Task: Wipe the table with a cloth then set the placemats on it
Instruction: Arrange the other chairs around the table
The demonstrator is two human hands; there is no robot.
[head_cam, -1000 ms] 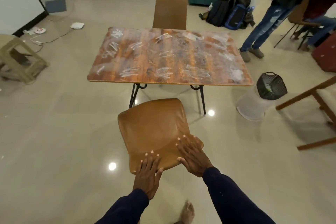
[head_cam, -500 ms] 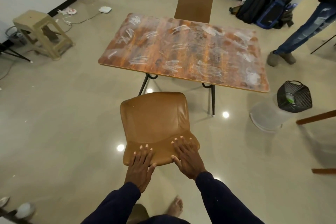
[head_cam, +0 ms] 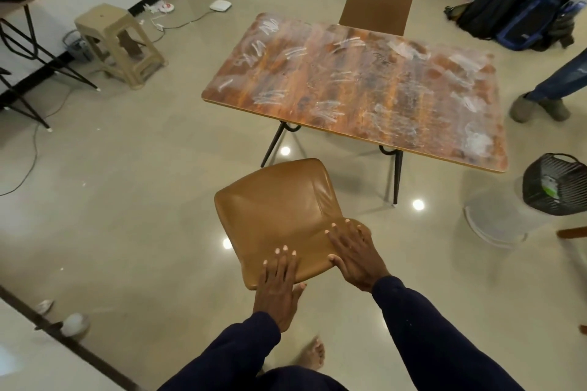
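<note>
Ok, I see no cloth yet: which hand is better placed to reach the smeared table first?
Right, probably: the right hand grips the chair at the corner nearer the table; the left hand grips farther back.

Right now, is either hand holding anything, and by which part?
The left hand and right hand both hold the chair by the top edge of its backrest.

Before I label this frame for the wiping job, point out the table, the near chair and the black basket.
table [head_cam: 365, 79], head view, smeared middle of its top
near chair [head_cam: 276, 200], head view, middle of the seat
black basket [head_cam: 536, 190], head view, its mesh wall
</note>
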